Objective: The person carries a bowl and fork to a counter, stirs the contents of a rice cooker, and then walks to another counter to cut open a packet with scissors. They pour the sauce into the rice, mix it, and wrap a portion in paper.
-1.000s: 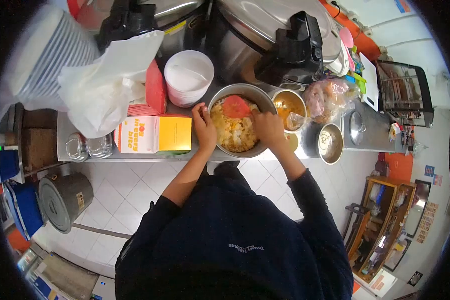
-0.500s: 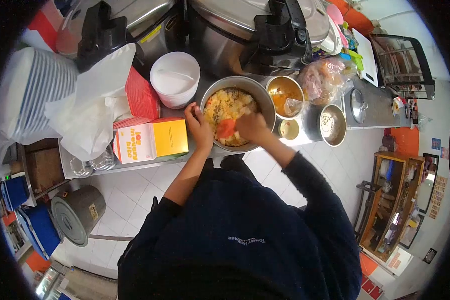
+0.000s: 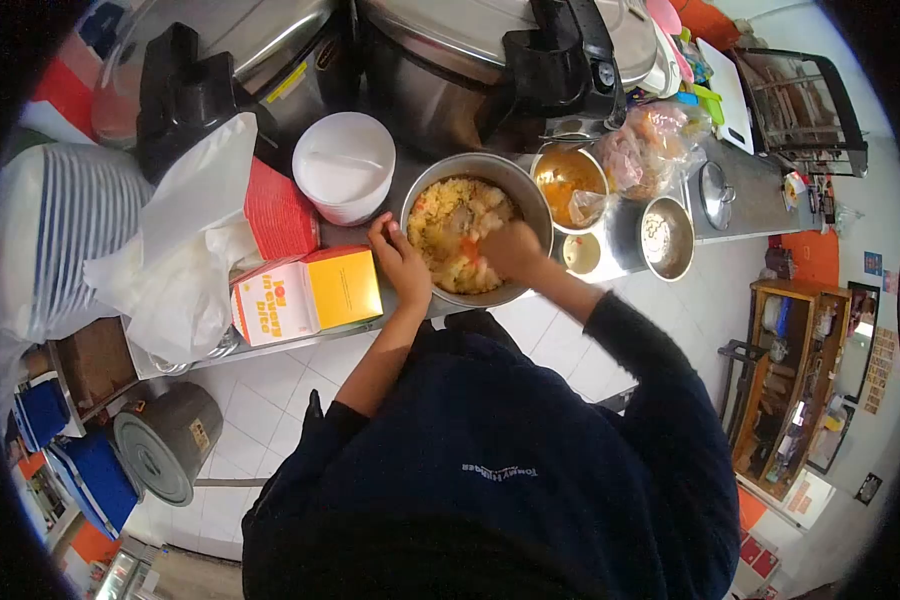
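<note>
A round metal pot [image 3: 537, 180] holds yellow food [image 3: 445, 210] with lighter and reddish pieces. My right hand [image 3: 513, 252] is closed over the pot's right side, blurred, round the handle of a utensil whose orange-red part shows faintly over the food. At the pot's left edge is my left hand [image 3: 402, 265], its thumb and fingers apart, with nothing seen in it. Beside that hand lies a yellow and white printed box [image 3: 345, 287], and above it stand stacked white bowls [image 3: 344, 168].
Two large pressure cookers [image 3: 440, 105] line the back. Red containers [image 3: 278, 215], white plastic [image 3: 170, 290] and stacked clear trays [image 3: 75, 240] are at left. A bowl of orange liquid [image 3: 568, 180], a small cup [image 3: 581, 253], a metal bowl [image 3: 666, 238] and bagged food [image 3: 660, 150] are at right.
My right hand has shifted slightly to the right and the utensil's orange-red part is less visible. The counter items have shifted slightly with the camera view. My left hand remains by the pot.
</note>
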Motion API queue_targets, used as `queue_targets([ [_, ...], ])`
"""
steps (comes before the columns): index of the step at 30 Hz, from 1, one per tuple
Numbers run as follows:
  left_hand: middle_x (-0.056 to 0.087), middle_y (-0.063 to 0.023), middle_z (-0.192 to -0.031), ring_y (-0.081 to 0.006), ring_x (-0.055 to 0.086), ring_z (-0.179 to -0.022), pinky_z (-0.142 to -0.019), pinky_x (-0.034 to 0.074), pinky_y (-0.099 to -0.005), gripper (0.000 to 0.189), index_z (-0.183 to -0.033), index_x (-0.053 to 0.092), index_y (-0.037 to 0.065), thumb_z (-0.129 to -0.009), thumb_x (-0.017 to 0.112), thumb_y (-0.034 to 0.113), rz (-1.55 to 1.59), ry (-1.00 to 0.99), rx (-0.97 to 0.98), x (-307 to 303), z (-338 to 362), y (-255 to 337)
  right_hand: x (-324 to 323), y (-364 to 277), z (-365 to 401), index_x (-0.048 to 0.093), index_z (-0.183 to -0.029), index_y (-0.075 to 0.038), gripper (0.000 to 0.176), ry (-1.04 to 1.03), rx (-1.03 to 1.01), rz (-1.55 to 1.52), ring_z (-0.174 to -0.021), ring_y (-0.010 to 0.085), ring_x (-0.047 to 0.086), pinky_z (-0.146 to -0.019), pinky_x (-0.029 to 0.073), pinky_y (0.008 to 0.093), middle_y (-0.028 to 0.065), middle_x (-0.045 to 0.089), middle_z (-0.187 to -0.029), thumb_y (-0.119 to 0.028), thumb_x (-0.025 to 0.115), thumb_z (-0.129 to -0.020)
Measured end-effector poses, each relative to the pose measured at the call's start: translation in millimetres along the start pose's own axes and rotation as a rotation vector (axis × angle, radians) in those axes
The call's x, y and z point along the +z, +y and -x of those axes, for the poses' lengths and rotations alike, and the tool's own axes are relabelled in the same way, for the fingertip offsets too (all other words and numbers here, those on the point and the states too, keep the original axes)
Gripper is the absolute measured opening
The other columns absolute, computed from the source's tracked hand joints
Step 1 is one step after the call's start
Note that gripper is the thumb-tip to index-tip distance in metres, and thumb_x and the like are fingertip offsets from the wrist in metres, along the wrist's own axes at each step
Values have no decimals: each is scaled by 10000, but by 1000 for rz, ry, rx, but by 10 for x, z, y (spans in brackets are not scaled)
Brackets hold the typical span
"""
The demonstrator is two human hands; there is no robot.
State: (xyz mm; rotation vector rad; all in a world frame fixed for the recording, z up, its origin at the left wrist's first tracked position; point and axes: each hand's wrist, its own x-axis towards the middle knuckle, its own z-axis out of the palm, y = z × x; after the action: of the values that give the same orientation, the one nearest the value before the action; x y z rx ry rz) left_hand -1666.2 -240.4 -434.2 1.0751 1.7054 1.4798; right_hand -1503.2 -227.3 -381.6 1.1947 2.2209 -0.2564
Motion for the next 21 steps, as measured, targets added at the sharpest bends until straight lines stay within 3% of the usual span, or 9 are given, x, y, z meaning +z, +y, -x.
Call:
queue_targets([
  [4,518,-147,-1087,-259,493,-1020,-901,365,-332,225,-1112,453,5,-960,395,160,51,10,-44,6,8,55,468,-179,-116,652,-796,-96,165,159,2,-214,-657,225,653,-535,498,365,137,651,-723,-125,490,-788],
  [7,518,-144,-1084,-253,491,-1020,-902,363,-328,219,-1107,456,2,-957,399,152,13,-9,-48,-12,2,41,1083,163,-462,619,-838,-36,153,299,-270,-823,-562,193,610,-492,475,330,133,614,-642,-129,506,-792],
  [9,518,-142,-1075,-252,490,-1015,-903,362,-324,221,-1103,459,-2,-958,399,153,13,1,-31,-1,0,-9,430,319,-190,612,-861,-44,368,-453,170,-1964,-428,148,488,-381,345,287,58,514,-537,-377,464,-917],
  [10,517,-141,-1070,-252,491,-1012,-903,362,-323,223,-1102,459,-5,-957,400,153,10,4,-21,5,0,-30,289,366,-105,612,-861,-44,368,-451,164,-1958,-428,148,488,-381,345,287,58,514,-537,-377,464,-917],
  [14,517,-143,-1062,-250,493,-1003,-899,366,-320,220,-1097,461,-10,-953,410,148,29,5,-33,6,-10,-8,206,483,-69,556,-958,-16,221,344,207,-1025,-556,152,561,-405,423,316,90,568,-647,-198,493,-849],
  [15,517,-144,-1062,-250,494,-1003,-898,368,-321,218,-1095,461,-11,-953,411,146,22,-2,-49,4,-7,5,348,404,-206,556,-958,-16,221,346,207,-1021,-556,152,561,-405,423,316,90,568,-647,-198,493,-849],
  [17,517,-146,-1063,-252,496,-1000,-898,369,-323,222,-1095,462,-10,-955,404,152,9,-11,-57,2,-12,35,624,118,-483,578,-950,-31,221,235,201,-70,-657,248,621,-459,464,381,166,610,-776,-168,467,-816],
  [19,513,-145,-1071,-251,490,-1011,-903,366,-323,227,-1097,460,-12,-958,396,156,-23,-22,-70,-7,-7,5,1061,-421,-610,606,-906,-53,206,819,317,363,-669,295,622,-491,476,424,190,606,-787,-160,458,-808],
  [21,510,-145,-1076,-250,485,-1018,-906,363,-324,229,-1099,458,-12,-960,395,159,-31,-23,-46,-8,11,10,789,-383,-539,614,-883,-52,210,584,269,103,-663,301,622,-493,480,424,189,605,-785,-172,460,-806],
])
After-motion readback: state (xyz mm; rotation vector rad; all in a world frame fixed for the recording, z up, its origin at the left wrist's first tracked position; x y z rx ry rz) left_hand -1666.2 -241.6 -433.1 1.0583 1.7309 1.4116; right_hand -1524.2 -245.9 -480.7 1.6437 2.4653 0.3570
